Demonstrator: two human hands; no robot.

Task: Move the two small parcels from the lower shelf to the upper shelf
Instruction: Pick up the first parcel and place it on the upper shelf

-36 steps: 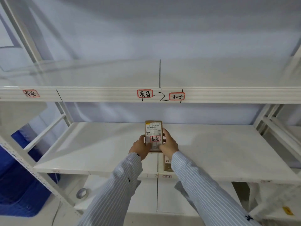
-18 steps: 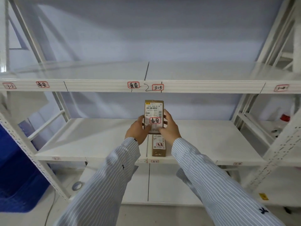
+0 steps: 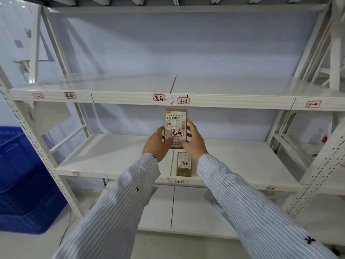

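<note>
Head view: both hands hold the first small parcel (image 3: 175, 128) upright in the air, label toward the camera, its top just below the front lip of the upper shelf (image 3: 224, 104). Left hand (image 3: 156, 143) wraps the lower left edge with fingers (image 3: 166, 142) closed on the cardboard; right hand (image 3: 195, 140) clamps the right edge the same way. Second small parcel (image 3: 184, 164) lies flat near the front edge of the lower shelf (image 3: 112, 156), directly beneath the held one and untouched.

Judging from this, the first carry is midway. The next move calls for lifting the parcel clear of the lip, then pushing it forward onto the upper board, which looks bare. After that, the second parcel remains.

White metal racking carries handwritten red-bordered tags along the shelf edges. A blue plastic crate (image 3: 20, 176) stands on the floor to the left, well apart.
</note>
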